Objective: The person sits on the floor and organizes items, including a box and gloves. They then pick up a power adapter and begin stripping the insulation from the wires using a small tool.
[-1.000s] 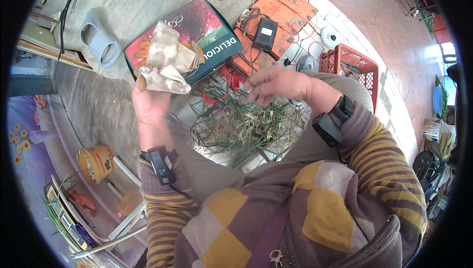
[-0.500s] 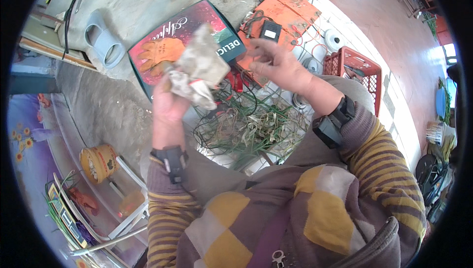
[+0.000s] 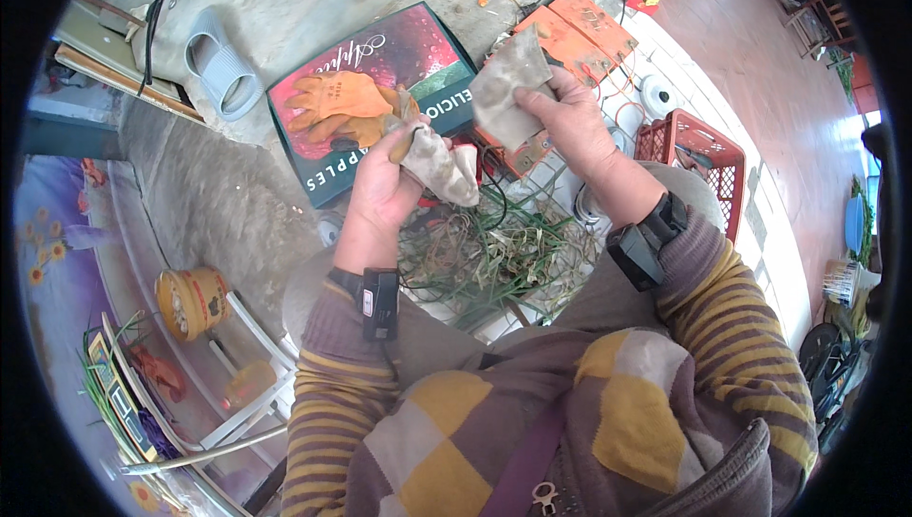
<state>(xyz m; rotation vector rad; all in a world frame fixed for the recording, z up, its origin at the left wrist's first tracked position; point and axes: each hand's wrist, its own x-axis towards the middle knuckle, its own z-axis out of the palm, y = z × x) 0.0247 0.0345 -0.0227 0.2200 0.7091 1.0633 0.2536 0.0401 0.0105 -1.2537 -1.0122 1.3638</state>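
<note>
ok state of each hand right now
Left hand: closed on a crumpled whitish cloth item, possibly a glove.
Right hand: closed on a flat greyish cloth piece.

A glove (image 3: 328, 97) lies on the box (image 3: 418, 37) toward its left edge; left, a slipper (image 3: 224, 71); right, a crate (image 3: 726, 180); before it, stalks (image 3: 508, 253).

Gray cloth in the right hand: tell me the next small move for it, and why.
The right hand should probably bring the gray cloth left toward the box: the cloth is pinched under the thumb, part of the box top beside the orange glove shows uncovered, and the left hand is occupied with a whitish cloth.
</note>
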